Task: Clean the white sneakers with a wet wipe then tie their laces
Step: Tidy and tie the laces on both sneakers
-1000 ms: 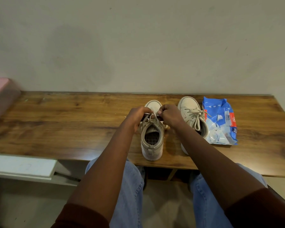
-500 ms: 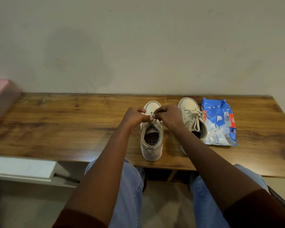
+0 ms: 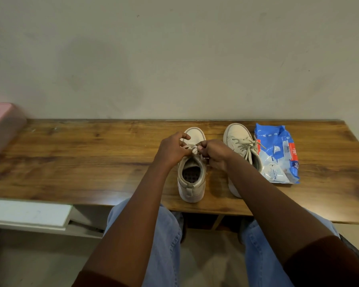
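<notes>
Landmark: a white low-top fabric sneaker is stood on the brown wood-grain tabletop, heel towards the person.
Laces: the off-white flat laces are held above this sneaker's tongue.
Left hand: the left hand is kept at this sneaker's left side; one lace is pinched by its curled fingers.
Right hand: the right hand is kept at its right side; the fingers are clamped on the other lace.
Second sneaker: a second white sneaker is stood near, to the right, with a bow tied.
Wipes: a blue-and-white plastic wet-wipe pack is laid further right.
Box: a pink box is seen far left.
</notes>
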